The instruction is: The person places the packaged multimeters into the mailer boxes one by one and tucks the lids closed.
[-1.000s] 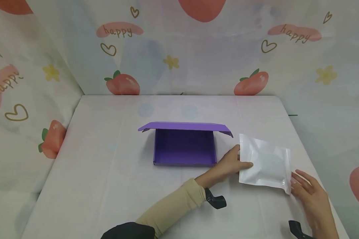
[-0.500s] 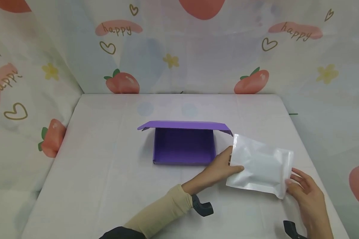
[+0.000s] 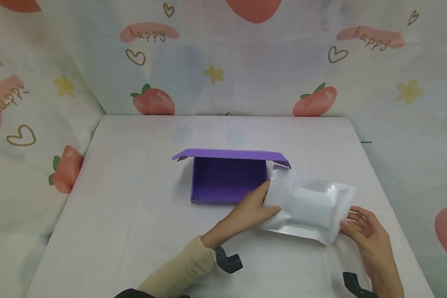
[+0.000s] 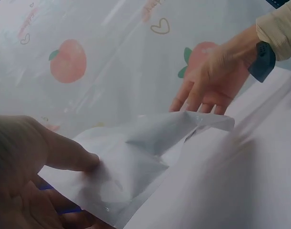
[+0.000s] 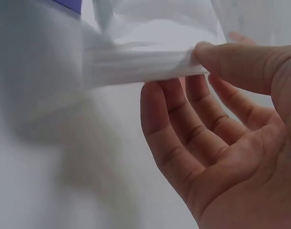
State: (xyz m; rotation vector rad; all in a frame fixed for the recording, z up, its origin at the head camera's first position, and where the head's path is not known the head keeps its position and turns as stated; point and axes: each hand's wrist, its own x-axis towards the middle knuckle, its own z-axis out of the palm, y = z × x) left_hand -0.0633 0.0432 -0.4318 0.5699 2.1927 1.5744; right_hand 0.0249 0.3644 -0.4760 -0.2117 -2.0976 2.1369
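Observation:
A shiny white plastic pouch (image 3: 308, 207), bulging in its middle, is held above the table between both hands. My left hand (image 3: 250, 210) pinches its left edge, thumb on top and fingers underneath; the left wrist view shows that thumb pressing into the film of the pouch (image 4: 131, 162). At the opposite end my right hand (image 3: 368, 238) pinches the edge, thumb above and fingertips below, as the right wrist view shows with the right hand (image 5: 221, 129). Just behind the left hand stands a purple cardboard box (image 3: 229, 180), its lid raised. The pouch overlaps the box's right front corner.
The box's lid (image 3: 231, 154) tilts forward over the back, with flaps at both ends. A white cloth covers the table (image 3: 134, 231). Patterned sheets (image 3: 246, 62) hang behind and along the sides. Dark wrist mounts (image 3: 229, 260) stick out from both wrists.
Both hands have carried the pouch leftward, toward the purple box, and its left edge has come up against the box's right side. The box has stayed in place.

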